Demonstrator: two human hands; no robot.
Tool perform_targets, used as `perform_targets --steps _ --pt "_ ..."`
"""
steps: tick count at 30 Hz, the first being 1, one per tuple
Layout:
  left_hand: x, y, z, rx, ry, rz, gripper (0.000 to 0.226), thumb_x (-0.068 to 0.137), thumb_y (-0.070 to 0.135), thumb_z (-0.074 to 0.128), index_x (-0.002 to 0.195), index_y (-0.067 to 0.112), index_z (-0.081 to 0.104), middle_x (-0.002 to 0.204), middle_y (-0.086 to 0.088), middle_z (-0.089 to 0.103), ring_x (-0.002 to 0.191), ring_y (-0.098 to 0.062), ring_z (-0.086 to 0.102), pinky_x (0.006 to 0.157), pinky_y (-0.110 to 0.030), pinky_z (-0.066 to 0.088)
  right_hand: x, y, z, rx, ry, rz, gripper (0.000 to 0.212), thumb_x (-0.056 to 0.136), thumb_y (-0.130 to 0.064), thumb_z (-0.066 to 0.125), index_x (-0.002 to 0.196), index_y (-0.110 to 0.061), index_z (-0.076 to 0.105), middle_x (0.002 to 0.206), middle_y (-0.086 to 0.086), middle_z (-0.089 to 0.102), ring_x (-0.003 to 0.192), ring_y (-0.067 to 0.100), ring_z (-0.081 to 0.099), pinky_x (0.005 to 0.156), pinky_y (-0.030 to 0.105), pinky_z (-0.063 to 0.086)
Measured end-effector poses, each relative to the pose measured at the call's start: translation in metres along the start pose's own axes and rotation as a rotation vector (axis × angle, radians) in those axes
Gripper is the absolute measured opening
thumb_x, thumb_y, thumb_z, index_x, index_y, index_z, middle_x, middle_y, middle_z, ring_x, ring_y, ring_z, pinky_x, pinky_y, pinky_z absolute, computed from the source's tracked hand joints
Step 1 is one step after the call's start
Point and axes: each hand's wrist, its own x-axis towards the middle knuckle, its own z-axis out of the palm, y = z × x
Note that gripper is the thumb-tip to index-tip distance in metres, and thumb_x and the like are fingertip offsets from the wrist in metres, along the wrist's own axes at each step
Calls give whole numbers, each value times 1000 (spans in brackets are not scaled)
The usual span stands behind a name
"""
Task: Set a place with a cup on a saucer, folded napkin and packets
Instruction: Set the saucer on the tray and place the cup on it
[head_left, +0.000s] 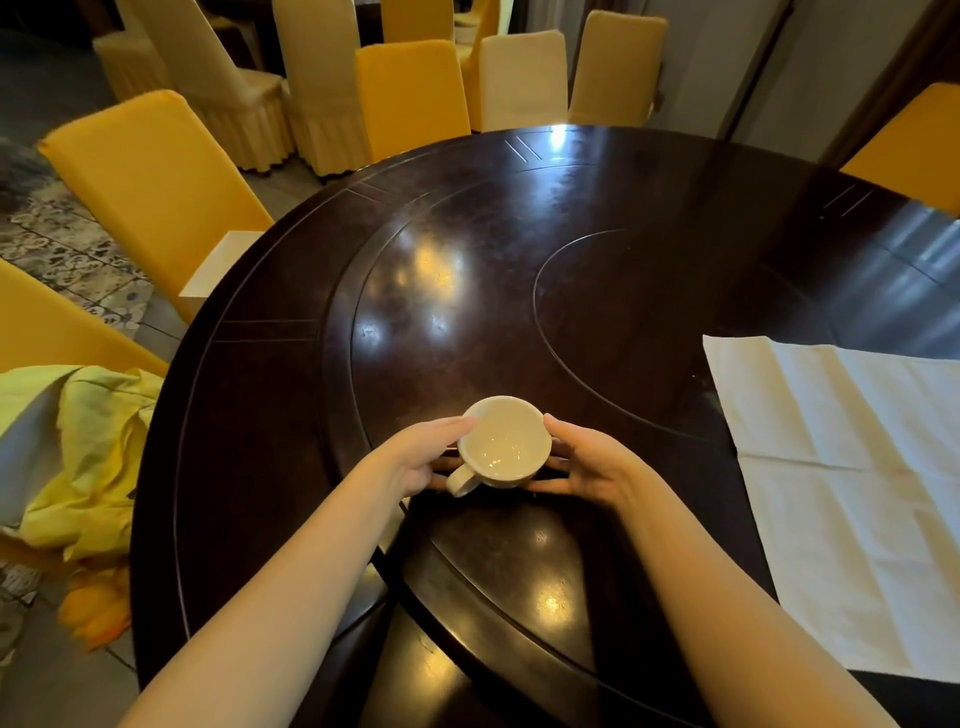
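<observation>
An empty white cup sits upright on the dark round table, its handle pointing toward me and a little left. My left hand cups its left side, fingertips on the rim. My right hand curls round its right side. A large white napkin lies unfolded and creased on the table to the right. I see no saucer or packets.
Yellow and cream covered chairs ring the table's far and left sides. A crumpled yellow cloth hangs over the chair at my left. The table has a raised inner turntable ring.
</observation>
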Motion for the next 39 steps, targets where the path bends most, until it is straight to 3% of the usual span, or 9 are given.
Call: perform_targets --steps 9,13,17,23,26,32,35,39 --pt "-46 -6 14 -32 -82 64 25 86 35 62 105 20 64 87 -3 68 73 -16 69 56 -30 56 -49 -2 -20 14 -88 -37 27 87 -27 61 111 -16 61 116 11 60 108 27 57 73 51 56" --pt "-81 -11 35 -74 -84 91 22 87 32 61 102 16 64 70 -1 72 63 -15 71 52 -31 56 -90 -1 -30 -14 -153 -79 49 69 -25 72 116 -15 61 121 13 59 113 29 54 70 48 57" --pt "-123 -22 65 -57 -56 147 20 88 33 60 97 16 65 76 -2 66 59 -15 68 53 -32 58 -136 7 -43 -56 -192 -122 46 63 -23 75 107 -15 66 119 15 59 112 30 55 66 45 58" --pt "-183 -50 116 -21 -44 184 24 90 38 56 92 16 63 78 -3 63 68 -17 62 55 -31 56 -203 37 -73 -42 -164 -153 36 75 -20 70 110 -13 63 114 15 61 106 28 58 61 41 57" --pt "-206 -72 138 -30 -44 178 23 91 37 54 89 16 62 73 -1 64 60 -14 62 51 -29 55 -233 58 -89 -39 -134 -156 31 78 -19 70 107 -13 63 113 15 61 106 29 58 59 41 58" --pt "-231 -135 170 -49 -92 126 27 91 36 52 82 13 62 71 -3 58 65 -16 54 53 -28 51 -276 124 -122 -11 -109 -125 25 79 -19 71 103 -12 65 110 14 64 103 29 62 65 43 59" --pt "-237 -172 180 -71 -98 88 26 93 36 50 86 14 63 73 -3 62 61 -14 59 53 -27 54 -283 164 -136 49 -109 -106 25 81 -18 68 105 -11 65 110 13 65 104 28 62 72 47 58" --pt "-241 -217 188 -125 -77 40 26 94 34 50 97 12 63 82 -4 63 70 -15 61 58 -28 56 -285 211 -149 128 -89 -90 26 82 -18 67 108 -11 66 114 14 62 108 29 58 67 45 58"
